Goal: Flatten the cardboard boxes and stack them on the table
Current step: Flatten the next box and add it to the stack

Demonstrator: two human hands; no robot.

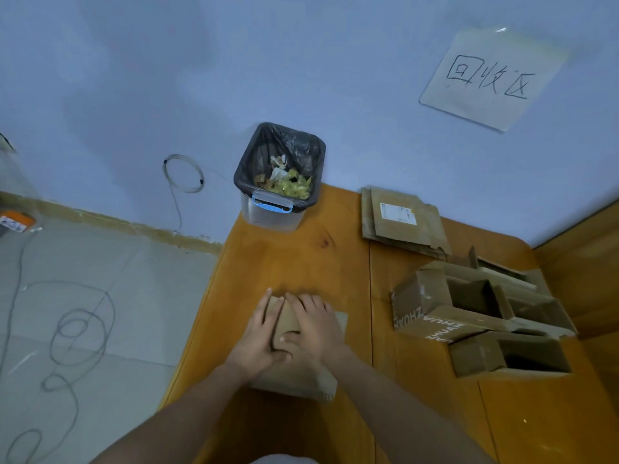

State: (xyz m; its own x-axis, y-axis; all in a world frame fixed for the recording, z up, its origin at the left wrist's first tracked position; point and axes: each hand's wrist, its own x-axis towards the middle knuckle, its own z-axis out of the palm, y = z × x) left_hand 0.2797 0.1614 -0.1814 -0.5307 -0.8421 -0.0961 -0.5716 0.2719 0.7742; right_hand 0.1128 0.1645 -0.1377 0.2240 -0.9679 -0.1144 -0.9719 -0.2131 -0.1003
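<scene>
Head: hands (291, 333) press flat cardboard (301, 376).

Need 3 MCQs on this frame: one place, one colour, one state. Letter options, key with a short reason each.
1. Where does the stack of flattened boxes lie?
A. far side of the table, right of the bin
B. on the floor
C. inside the bin

2. What colour is the liner of the bin?
A. white
B. black
C. red

3. What state is the box under both hands in?
A. standing open
B. pressed flat on the table
C. lifted in the air

Key: 1 A, it lies on the table near the wall. 2 B, dark bag over the rim. 3 B, the left hand and right hand lie palms down on it.
</scene>
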